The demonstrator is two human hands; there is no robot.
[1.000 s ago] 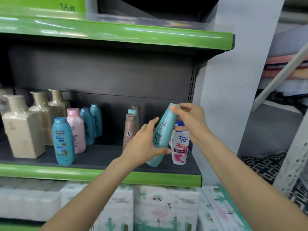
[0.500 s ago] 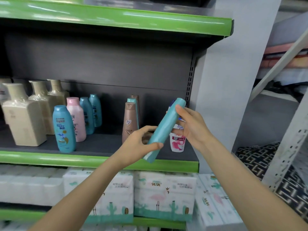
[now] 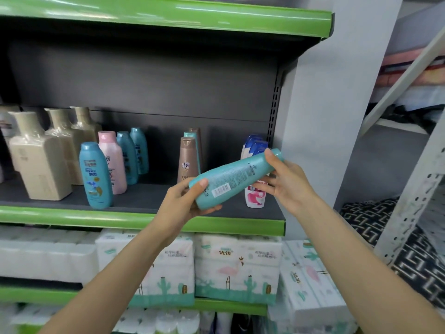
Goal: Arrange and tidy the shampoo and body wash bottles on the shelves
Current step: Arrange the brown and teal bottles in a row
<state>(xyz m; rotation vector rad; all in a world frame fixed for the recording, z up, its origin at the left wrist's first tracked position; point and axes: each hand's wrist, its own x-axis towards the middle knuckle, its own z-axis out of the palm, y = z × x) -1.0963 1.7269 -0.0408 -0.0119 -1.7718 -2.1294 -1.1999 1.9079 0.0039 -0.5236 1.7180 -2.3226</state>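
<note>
I see a dark shelf (image 3: 144, 198) with a green front edge; beige jugs (image 3: 38, 162) stand at its left end, blue and pink bottles mid-left, a brown bottle (image 3: 187, 160) at centre. My left hand (image 3: 185, 206) grips the base and my right hand (image 3: 286, 184) pinches the cap end of a teal bottle (image 3: 233, 180), held above the shelf's front right edge. Its barcode label faces me, its long axis slanting up to the right. A grey wall (image 3: 337, 92) stands rightward.

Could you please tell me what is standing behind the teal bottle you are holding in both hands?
Behind the teal bottle, white bottles with blue caps stand on the shelf. The teal bottle covers their middles, so their labels are mostly hidden.
</note>
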